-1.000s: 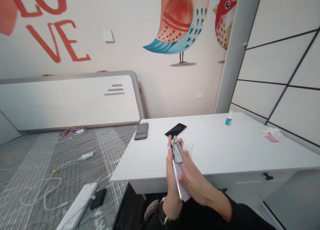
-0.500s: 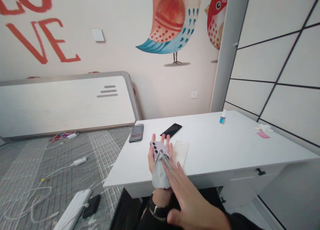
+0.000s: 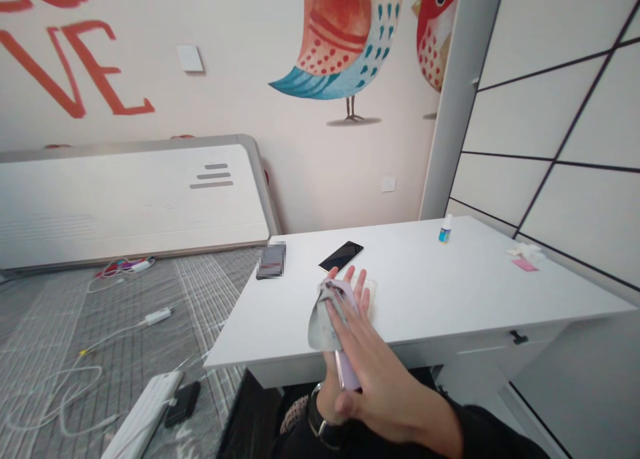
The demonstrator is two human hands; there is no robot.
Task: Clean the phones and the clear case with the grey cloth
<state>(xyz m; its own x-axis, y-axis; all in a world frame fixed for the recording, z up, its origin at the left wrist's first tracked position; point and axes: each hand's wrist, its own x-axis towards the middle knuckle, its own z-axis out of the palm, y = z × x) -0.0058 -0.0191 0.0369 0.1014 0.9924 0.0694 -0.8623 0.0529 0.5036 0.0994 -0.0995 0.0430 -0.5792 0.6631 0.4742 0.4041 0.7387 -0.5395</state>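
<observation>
Lilac phone [image 3: 349, 374] is in hand above the near edge of the white table [image 3: 425, 292]. Left hand [image 3: 361, 291] lies beneath, visible fingers apart; cannot tell whether its hidden thumb grips. Right hand [image 3: 376, 364] presses near-together fingers flat on grey cloth [image 3: 323, 324]. Advisable: steady palm, light even strokes, cloth spread smooth.

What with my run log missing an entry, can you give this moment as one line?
left hand: under purple phone | right hand: on grey cloth | grey cloth: on purple phone | table: black phone, bottle
</observation>
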